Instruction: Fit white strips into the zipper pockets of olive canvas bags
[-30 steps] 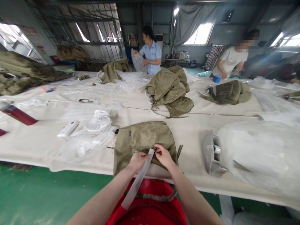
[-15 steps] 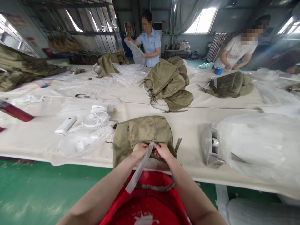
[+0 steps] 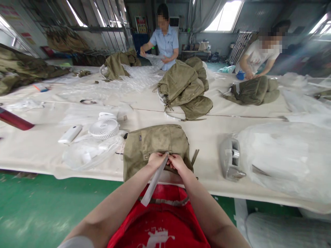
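Note:
An olive-green backpack (image 3: 155, 137) lies on the table's near edge in front of me, with a zipped pocket facing up. Over that pocket, my left hand (image 3: 156, 160) is closed, pinching the upper end of a translucent white strip (image 3: 156, 182). The strip slants down and left across my left wrist, and its loose end hangs over my red apron (image 3: 157, 220). My right hand (image 3: 177, 162) is closed too, its fingertips pressed to the same end of the strip, almost meeting the left ones. Whatever lies under the fingertips is hidden.
Left of the backpack are a white fan (image 3: 104, 128), a white oblong device (image 3: 70, 134) and clear plastic. A tape dispenser (image 3: 231, 160) and plastic bags (image 3: 284, 155) lie right. Olive bags (image 3: 181, 84) are piled beyond. Two co-workers (image 3: 167, 44) stand across the table.
My hands have drawn closer together on the strip over the pocket. Across the table, one co-worker has lowered a clear plastic bag; the other's hands have shifted toward a blue object.

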`<control>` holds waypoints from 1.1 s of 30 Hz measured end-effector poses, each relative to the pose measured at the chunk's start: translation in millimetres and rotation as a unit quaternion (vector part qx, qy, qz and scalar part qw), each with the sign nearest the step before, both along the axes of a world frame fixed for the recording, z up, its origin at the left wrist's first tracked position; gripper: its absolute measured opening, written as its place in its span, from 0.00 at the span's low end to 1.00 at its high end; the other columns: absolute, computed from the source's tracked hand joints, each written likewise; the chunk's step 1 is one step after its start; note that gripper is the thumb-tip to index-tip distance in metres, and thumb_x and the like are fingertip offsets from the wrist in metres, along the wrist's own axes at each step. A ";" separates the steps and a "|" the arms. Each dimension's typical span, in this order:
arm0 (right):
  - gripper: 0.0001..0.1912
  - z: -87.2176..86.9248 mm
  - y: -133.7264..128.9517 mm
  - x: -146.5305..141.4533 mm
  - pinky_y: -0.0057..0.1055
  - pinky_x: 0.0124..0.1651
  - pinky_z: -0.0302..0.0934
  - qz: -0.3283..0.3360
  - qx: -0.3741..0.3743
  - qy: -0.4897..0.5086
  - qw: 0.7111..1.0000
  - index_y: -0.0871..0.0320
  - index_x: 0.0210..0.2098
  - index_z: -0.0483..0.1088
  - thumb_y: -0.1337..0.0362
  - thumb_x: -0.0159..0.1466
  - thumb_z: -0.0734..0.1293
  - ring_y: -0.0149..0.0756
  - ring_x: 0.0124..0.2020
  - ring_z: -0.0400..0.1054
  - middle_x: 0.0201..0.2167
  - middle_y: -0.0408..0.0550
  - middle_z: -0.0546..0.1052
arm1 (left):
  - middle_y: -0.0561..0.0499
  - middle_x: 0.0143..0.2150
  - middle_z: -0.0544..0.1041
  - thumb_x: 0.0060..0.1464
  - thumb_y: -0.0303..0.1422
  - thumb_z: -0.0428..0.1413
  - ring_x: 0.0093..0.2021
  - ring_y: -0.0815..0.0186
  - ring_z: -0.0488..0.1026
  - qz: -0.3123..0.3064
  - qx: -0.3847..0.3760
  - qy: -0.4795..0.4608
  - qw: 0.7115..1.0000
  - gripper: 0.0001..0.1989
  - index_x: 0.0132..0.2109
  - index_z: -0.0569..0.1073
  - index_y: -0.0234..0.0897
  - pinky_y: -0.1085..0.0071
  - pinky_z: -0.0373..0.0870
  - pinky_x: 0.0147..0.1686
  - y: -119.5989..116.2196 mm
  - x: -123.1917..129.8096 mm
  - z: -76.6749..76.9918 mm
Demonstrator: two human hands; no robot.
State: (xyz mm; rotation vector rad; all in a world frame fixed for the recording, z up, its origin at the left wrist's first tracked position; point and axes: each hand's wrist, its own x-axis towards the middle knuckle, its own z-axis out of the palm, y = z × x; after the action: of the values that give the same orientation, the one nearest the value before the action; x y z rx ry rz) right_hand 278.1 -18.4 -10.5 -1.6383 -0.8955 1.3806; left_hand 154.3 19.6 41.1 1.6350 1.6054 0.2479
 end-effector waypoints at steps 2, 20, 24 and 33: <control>0.16 2.3 -0.5 -1.8 0.21 0.12 0.45 -0.008 0.007 0.003 1.000 0.60 0.24 0.68 0.56 0.63 0.60 0.22 0.11 0.56 0.20 0.43 0.74 | 0.48 0.23 0.77 0.54 0.45 0.50 0.24 0.66 0.72 -0.005 0.019 0.015 1.000 0.21 0.28 0.78 0.34 0.73 0.59 0.22 -0.6 3.5 0.4; 0.18 -10.5 5.4 -12.4 0.27 0.17 0.50 -0.098 0.033 -0.061 0.993 0.56 0.16 0.65 0.54 0.57 0.63 0.30 0.12 0.56 0.11 0.40 0.65 | 0.41 0.46 0.72 0.59 0.25 0.42 0.38 0.61 0.74 -0.270 0.273 0.225 0.895 0.17 0.51 0.70 0.34 0.67 0.70 0.37 -28.4 -4.8 -9.7; 0.18 -13.2 5.9 -18.9 0.26 0.22 0.55 -0.127 0.045 -0.095 0.986 0.55 0.16 0.64 0.54 0.57 0.63 0.32 0.18 0.62 0.13 0.41 0.67 | 0.44 0.40 0.76 0.55 0.36 0.51 0.40 0.61 0.73 -0.125 0.130 0.083 0.980 0.13 0.43 0.74 0.35 0.70 0.66 0.38 -13.1 -12.2 -0.8; 0.15 -13.7 7.1 -30.6 0.27 0.24 0.61 -0.192 0.076 -0.088 0.974 0.55 0.17 0.67 0.57 0.58 0.63 0.35 0.21 0.67 0.16 0.43 0.71 | 0.60 0.12 0.54 0.40 0.55 0.49 0.13 0.73 0.49 -0.079 -0.183 -0.183 0.963 0.23 0.20 0.66 0.38 0.74 0.48 0.15 4.4 -20.6 -10.4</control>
State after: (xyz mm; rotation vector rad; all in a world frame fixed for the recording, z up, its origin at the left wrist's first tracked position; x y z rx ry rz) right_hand 247.5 -11.2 -24.2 -1.7237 -0.7149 0.8924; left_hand 133.6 24.0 30.6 1.3303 1.1544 0.1487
